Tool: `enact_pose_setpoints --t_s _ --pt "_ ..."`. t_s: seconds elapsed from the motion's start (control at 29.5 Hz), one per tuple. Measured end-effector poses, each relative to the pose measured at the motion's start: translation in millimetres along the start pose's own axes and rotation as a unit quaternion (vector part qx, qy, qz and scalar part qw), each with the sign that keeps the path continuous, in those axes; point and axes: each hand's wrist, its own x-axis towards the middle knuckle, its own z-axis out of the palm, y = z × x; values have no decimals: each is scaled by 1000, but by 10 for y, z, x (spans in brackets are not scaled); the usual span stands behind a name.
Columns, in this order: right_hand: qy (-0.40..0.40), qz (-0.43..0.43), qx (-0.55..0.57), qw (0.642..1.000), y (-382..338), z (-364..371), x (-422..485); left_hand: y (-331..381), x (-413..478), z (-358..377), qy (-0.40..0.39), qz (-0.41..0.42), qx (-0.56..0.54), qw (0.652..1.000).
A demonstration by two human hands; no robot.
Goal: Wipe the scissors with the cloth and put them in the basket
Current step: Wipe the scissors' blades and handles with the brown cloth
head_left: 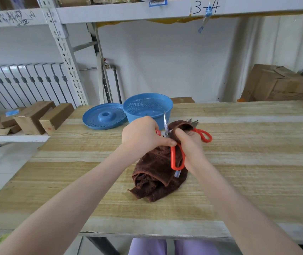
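My left hand (143,134) grips a pair of red-handled scissors (173,155) at the handle end, and one blade points up. One red handle loop hangs down over the brown cloth (154,179). My right hand (190,142) holds a fold of that cloth wrapped round the other blade. The cloth's lower part lies bunched on the wooden table (73,181). A second pair of red-handled scissors (203,134) lies on the table just behind my right hand, its blades partly hidden by the cloth. The blue perforated basket (148,107) stands right behind my hands.
A blue perforated lid (103,116) lies left of the basket. Cardboard boxes (36,116) sit on a low shelf to the left, and a large carton (275,83) stands at the back right. A metal shelf post (64,52) rises at the back left.
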Motion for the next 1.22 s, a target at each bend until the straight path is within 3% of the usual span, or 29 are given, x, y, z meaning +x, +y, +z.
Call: enact_pose_setpoints --t_s 1.22 --pt "-37 -19 -8 999 -83 -21 -12 -15 -1 -33 5 1 -30 1000"
